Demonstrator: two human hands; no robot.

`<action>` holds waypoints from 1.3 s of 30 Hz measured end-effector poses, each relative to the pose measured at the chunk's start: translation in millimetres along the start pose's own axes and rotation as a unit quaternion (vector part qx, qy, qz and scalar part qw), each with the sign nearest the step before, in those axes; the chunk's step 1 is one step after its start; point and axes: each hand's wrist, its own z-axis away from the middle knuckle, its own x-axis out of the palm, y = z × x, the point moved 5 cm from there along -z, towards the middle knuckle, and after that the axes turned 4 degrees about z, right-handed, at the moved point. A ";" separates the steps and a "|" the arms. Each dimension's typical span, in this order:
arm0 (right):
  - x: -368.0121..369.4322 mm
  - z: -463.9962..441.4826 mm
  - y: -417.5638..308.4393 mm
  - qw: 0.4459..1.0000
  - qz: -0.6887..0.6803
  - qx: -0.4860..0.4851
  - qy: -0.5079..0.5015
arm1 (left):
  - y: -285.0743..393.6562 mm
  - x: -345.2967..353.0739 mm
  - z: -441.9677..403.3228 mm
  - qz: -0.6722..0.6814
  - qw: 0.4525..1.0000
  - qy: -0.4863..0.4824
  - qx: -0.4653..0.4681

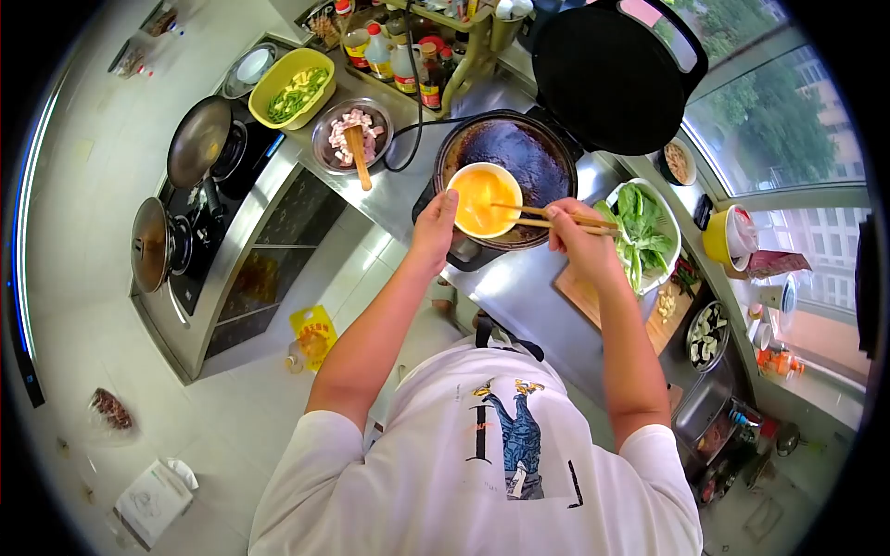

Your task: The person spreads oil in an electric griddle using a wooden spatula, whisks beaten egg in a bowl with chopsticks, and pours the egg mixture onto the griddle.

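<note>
A white bowl (476, 222) of yellow-orange beaten egg is held over the near left part of a round dark electric pan (542, 171). My left hand (434, 230) grips the bowl at its left rim, with the fingers partly hidden. In my right hand (577, 237) is a pair of wooden chopsticks (530, 211), their tips dipping into the egg. The pan's dark surface looks glossy. Its black lid (598, 79) stands raised behind it.
Left of the pan, a metal bowl (322, 139) holds raw meat pieces and a wooden tool, beside a yellow basin (324, 91). To the right are leafy greens (640, 222), a cutting board (598, 310) and a plate of dark-skinned slices (709, 335). Two pans sit on the left stove.
</note>
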 end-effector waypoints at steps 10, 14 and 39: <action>1.2 5.6 5.9 0.998 -0.039 0.006 0.044 | -1.9 -0.5 4.7 -0.016 1.000 0.022 0.001; 13.0 10.0 24.2 0.996 -0.077 0.040 -0.032 | -4.4 -3.4 7.8 -0.030 0.999 0.027 -0.016; 7.0 14.9 37.4 0.997 -0.076 0.016 -0.011 | -13.6 -7.5 7.2 -0.037 0.998 0.016 -0.041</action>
